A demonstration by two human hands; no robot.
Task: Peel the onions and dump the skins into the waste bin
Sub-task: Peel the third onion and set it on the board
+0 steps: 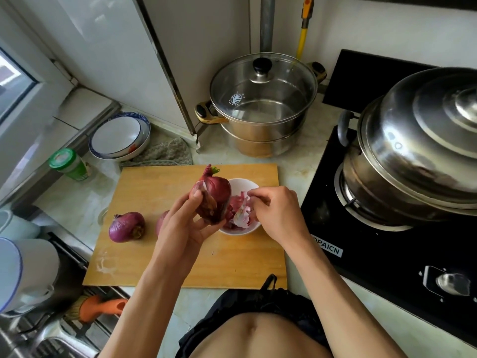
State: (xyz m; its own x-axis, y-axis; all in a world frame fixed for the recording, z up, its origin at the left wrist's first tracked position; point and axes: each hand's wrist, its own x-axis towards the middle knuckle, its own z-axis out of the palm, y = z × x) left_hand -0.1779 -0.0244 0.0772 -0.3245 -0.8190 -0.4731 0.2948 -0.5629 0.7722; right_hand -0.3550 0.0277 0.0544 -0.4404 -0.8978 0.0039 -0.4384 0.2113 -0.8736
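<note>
My left hand (184, 223) grips a red onion (215, 193) above the wooden cutting board (154, 254), thumb pressed on its loosened skin. My right hand (277, 211) hovers over a small white bowl (245, 183) and pinches a pale strip of onion skin (242, 211). The bowl holds several purple skins. A second red onion (126, 227) lies on the board's left part. A third onion (162, 222) peeks out behind my left wrist, mostly hidden. No waste bin is in view.
A steel steamer pot with a glass lid (263, 104) stands behind the board. A large lidded steel pot (418, 151) sits on the black gas hob (374, 254) at right. Stacked bowls (118, 136), a green-capped jar (68, 164) and the sink (38, 332) lie left.
</note>
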